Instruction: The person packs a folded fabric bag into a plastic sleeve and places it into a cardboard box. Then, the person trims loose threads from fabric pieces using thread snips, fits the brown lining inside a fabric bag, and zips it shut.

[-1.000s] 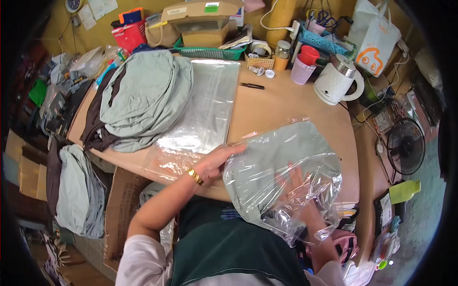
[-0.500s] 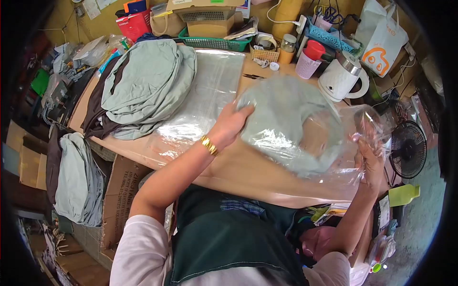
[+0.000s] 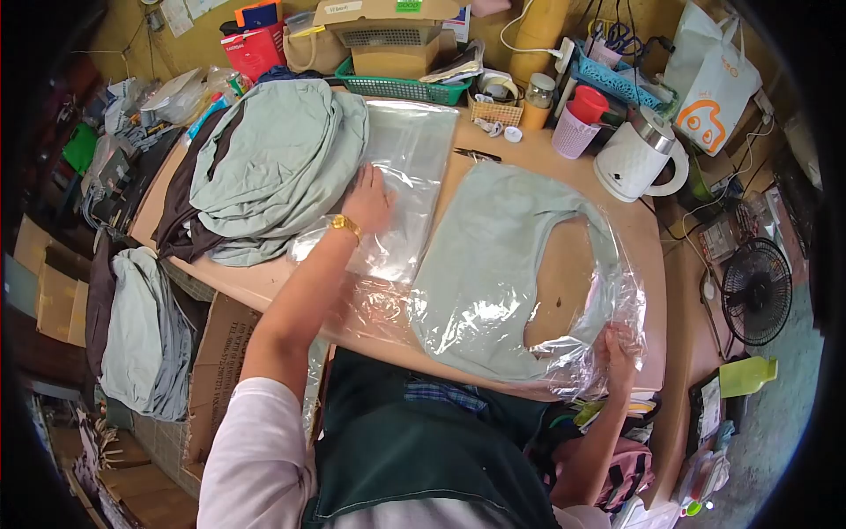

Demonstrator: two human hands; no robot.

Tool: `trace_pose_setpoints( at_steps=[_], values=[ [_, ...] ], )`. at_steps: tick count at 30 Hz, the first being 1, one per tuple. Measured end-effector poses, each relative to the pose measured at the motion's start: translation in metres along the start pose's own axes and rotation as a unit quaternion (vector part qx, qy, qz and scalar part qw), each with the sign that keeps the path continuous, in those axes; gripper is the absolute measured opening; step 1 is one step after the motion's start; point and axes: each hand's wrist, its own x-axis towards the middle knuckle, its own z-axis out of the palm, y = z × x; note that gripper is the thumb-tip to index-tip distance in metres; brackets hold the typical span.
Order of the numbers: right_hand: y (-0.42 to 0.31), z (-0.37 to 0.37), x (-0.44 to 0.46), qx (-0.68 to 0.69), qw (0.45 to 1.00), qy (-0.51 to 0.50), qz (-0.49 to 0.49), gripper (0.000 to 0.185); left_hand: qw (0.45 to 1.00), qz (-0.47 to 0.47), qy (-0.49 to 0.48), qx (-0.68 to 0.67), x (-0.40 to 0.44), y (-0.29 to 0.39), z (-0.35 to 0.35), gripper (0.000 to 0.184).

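Observation:
A pale green folded fabric piece lies flat on the table inside a clear plastic bag. Its curved shape leaves a gap where the tabletop shows through. My right hand is closed on the bag's crumpled right end, near the table's front edge. My left hand, fingers stretched out, rests on a stack of flat clear plastic bags. Just left of that hand sits a pile of pale green fabric pieces with dark brown cloth at its left side.
A white kettle, a lilac basket and a black pointed tool are toward the back right. Behind stands a green basket. More pale green fabric hangs at the left; a black fan is far right.
The bagged fabric has come down from a blurred, lifted position to lie flat. My left hand let go of it and moved left onto the stacked bags; my right hand moved down and left.

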Motion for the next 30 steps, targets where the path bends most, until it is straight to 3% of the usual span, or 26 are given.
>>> trace_pose_setpoints(
  at_steps=[1, 2, 4, 5, 7, 11, 13, 16, 20, 23, 25, 26, 27, 28, 29, 30],
  values=[
    [-0.003, 0.001, -0.003, -0.012, 0.999, 0.033, 0.000, 0.021, 0.993, -0.009, 0.086, 0.080, -0.009, 0.008, 0.010, 0.048],
    [0.003, 0.000, -0.001, -0.012, 0.999, 0.034, 0.000, 0.021, 0.993, -0.009, 0.086, 0.080, -0.013, 0.019, -0.003, 0.048],
    [0.018, 0.000, 0.000, 0.023, 0.996, 0.069, -0.047, 0.021, 0.993, -0.058, -0.088, 0.050, -0.019, 0.040, -0.042, 0.042],
    [0.018, 0.000, -0.001, 0.022, 0.996, 0.069, -0.045, 0.021, 0.993, -0.059, -0.090, 0.050, -0.024, 0.035, -0.040, 0.042],
    [0.015, 0.003, 0.000, -0.023, 0.992, 0.074, -0.097, 0.021, 0.984, 0.077, -0.147, 0.071, -0.035, 0.018, -0.037, 0.032],
    [0.003, 0.009, -0.005, -0.046, 0.992, 0.083, -0.088, 0.021, 0.983, -0.006, -0.183, -0.003, -0.044, 0.034, -0.077, 0.020],
    [0.018, 0.005, 0.000, -0.072, 0.986, 0.102, -0.116, 0.024, 0.998, 0.024, -0.062, -0.017, -0.049, 0.027, -0.066, 0.010],
    [0.020, 0.002, 0.002, -0.001, 0.997, 0.073, -0.037, 0.028, 0.992, -0.005, -0.026, -0.123, -0.039, 0.030, -0.083, 0.010],
    [0.039, -0.014, 0.005, 0.097, 0.992, 0.044, -0.073, 0.032, 0.990, -0.005, -0.044, -0.135, -0.036, 0.021, -0.086, 0.016],
    [0.007, -0.029, -0.024, -0.024, 0.999, 0.026, -0.030, 0.024, 0.957, -0.076, 0.013, -0.280, -0.056, 0.023, -0.138, 0.016],
    [-0.010, -0.032, -0.047, -0.078, 0.993, 0.040, -0.078, 0.025, 0.934, -0.135, 0.032, -0.330, -0.086, 0.020, -0.195, 0.015],
    [0.000, -0.046, -0.047, -0.078, 0.993, 0.039, -0.078, 0.025, 0.944, -0.154, 0.050, -0.286, -0.106, 0.004, -0.215, 0.014],
    [0.013, -0.069, -0.044, -0.033, 0.999, 0.028, 0.010, 0.029, 0.937, -0.253, 0.060, -0.232, -0.122, -0.005, -0.241, 0.016],
    [0.031, -0.087, -0.044, 0.012, 0.995, 0.018, 0.097, 0.034, 0.949, -0.245, 0.028, -0.198, -0.144, -0.016, -0.268, 0.022],
    [0.049, -0.092, -0.049, 0.014, 0.995, 0.023, 0.099, 0.034, 0.955, -0.288, -0.070, 0.013, -0.170, -0.039, -0.282, 0.032],
    [0.070, -0.096, -0.055, 0.015, 0.999, 0.050, 0.004, 0.037, 0.932, -0.348, -0.084, 0.059, -0.188, -0.052, -0.292, 0.042]
  ],
)
